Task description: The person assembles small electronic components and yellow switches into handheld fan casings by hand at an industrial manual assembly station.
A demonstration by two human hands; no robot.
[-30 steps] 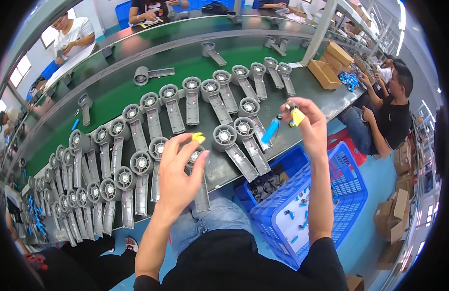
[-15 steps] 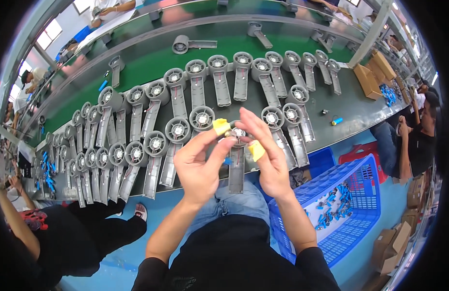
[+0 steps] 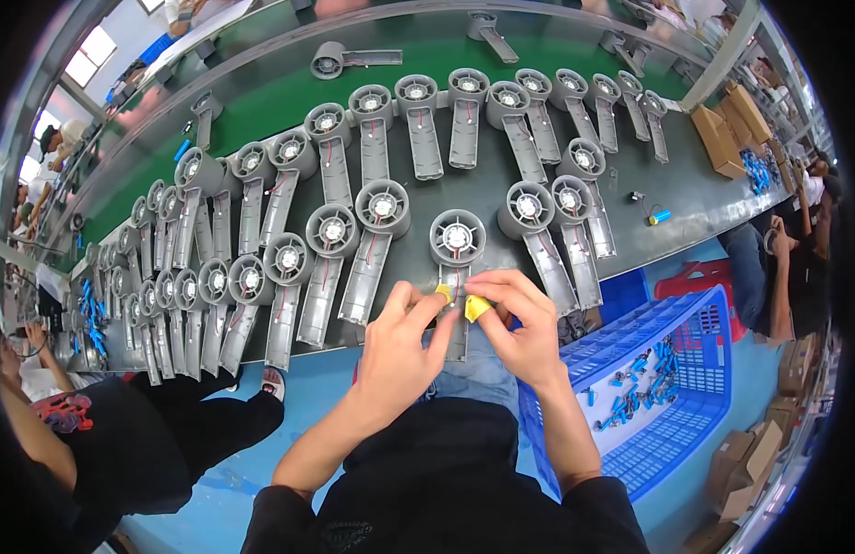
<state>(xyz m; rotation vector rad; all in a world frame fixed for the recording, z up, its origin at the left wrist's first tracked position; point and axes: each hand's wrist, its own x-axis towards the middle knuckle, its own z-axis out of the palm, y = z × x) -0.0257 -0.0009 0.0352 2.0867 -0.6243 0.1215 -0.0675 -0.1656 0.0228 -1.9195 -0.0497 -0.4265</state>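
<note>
Right in front of me, a grey handheld-fan housing [image 3: 457, 238] points its round ring away and its open handle toward me. A thin red wire [image 3: 458, 279] runs down inside that handle. My left hand [image 3: 401, 340] bends over the handle's left side, thumb and index finger close together. From the other side my right hand [image 3: 521, 334] curls in, its fingertips pinched near the wire. Yellow wraps cover fingertips on both hands, one yellow wrap [image 3: 478, 307] being on the right. Whatever tiny part lies between the fingertips is too small to make out.
Rows of similar fan housings [image 3: 382, 205] surround the work spot on the dark table. A small motor with a blue cylinder [image 3: 660, 218] lies at right. Below it stands a blue crate [image 3: 695, 369] holding several blue parts. Cardboard boxes [image 3: 718, 143] sit at the far right; co-workers flank me.
Both hands have come down from the fan ring to the handle, uncovering the ring. The blue piece seen below my left hand is out of sight. The view has shifted slightly.
</note>
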